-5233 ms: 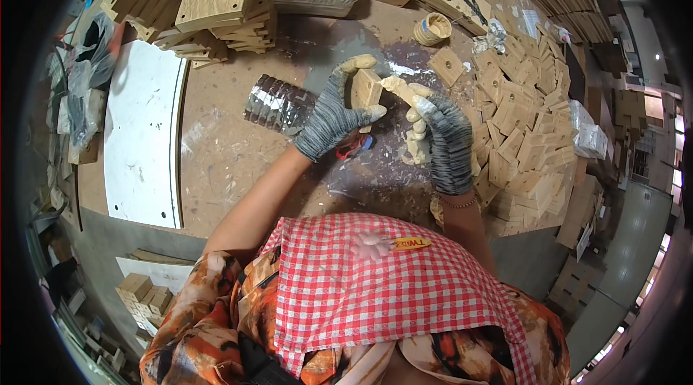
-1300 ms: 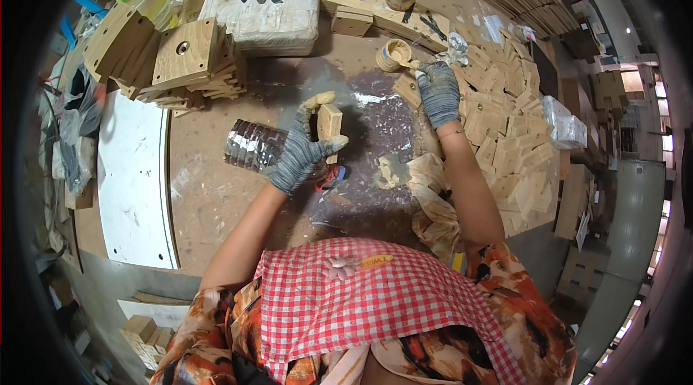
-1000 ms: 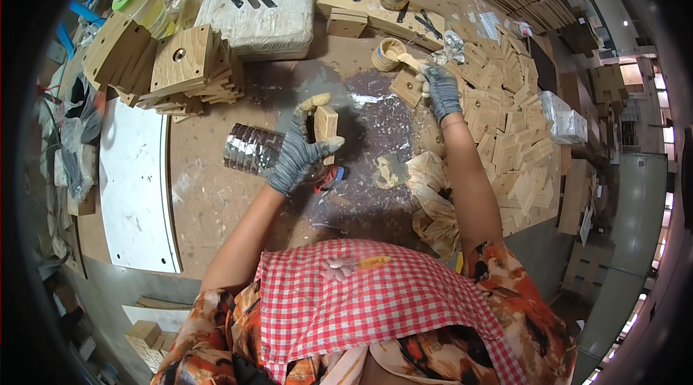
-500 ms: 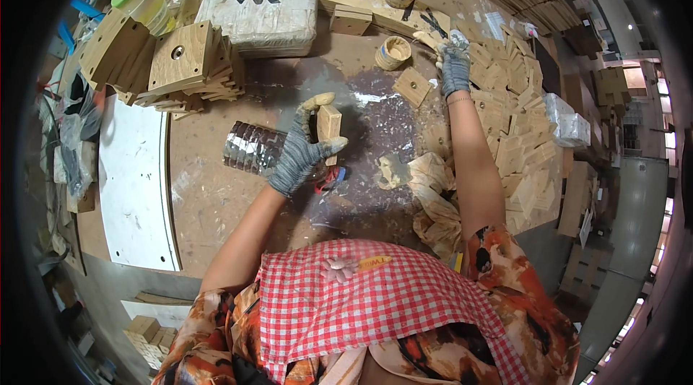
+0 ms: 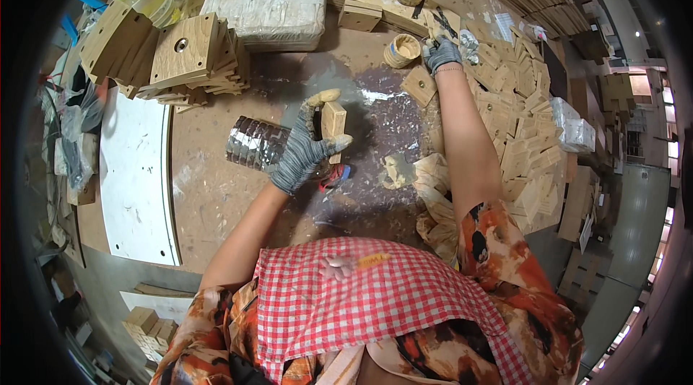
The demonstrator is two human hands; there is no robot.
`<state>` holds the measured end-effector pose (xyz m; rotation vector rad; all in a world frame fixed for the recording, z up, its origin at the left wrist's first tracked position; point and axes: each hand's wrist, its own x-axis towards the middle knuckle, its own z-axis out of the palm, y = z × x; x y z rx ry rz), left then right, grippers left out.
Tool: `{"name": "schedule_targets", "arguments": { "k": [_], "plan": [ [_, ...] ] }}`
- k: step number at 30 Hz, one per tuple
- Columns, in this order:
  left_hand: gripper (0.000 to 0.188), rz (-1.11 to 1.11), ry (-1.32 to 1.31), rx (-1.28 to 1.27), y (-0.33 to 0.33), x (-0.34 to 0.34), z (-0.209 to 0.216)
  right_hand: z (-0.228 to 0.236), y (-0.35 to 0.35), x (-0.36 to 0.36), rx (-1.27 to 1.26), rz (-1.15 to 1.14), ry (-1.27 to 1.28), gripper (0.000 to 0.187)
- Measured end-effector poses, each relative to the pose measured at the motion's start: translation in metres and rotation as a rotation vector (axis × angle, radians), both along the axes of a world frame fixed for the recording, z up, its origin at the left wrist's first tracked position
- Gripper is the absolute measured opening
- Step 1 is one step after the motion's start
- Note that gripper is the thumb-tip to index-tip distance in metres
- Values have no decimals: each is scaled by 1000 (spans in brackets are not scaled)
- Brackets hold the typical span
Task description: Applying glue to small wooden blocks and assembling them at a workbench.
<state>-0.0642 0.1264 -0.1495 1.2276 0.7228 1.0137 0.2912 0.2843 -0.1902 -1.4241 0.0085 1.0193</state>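
Observation:
My left hand [image 5: 302,145], in a grey knit glove with dusty fingertips, grips a small pale wooden block [image 5: 333,122] on edge between thumb and fingers. My right hand [image 5: 442,55], gloved the same way, is at the far right of the bench. Its fingers are curled; what they hold, if anything, is hard to make out. Just left of it stands a small tub of tan paste [image 5: 402,50]. Below lies a square wooden block with a hole [image 5: 419,86]. Black-handled tools [image 5: 445,21] lie beyond the right hand, and a crumpled silvery lump [image 5: 468,45] lies beside it.
Loose wooden blocks [image 5: 516,125] heap on the right. Stacked drilled wooden plates [image 5: 180,49] and a wrapped white package [image 5: 281,20] stand at back left. A dark ribbed roll [image 5: 249,141] lies by my left wrist, and a white panel [image 5: 136,175] lies farther left.
My right hand has moved slightly left, off the silvery lump toward the paste tub, and its fingers have curled in. My left hand keeps hold of the wooden block, almost unmoved.

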Motion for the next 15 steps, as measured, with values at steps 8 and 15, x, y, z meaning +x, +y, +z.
{"name": "schedule_targets", "arguments": {
  "k": [8, 15],
  "plan": [
    [70, -32, -39, -30, 3, 11, 0, -20, -4, 43, -332, 357, -1122, 25],
    [67, 38, -100, -39, 5, -9, -12, 66, -182, -147, 334, 944, -102, 46]
  ]
}}
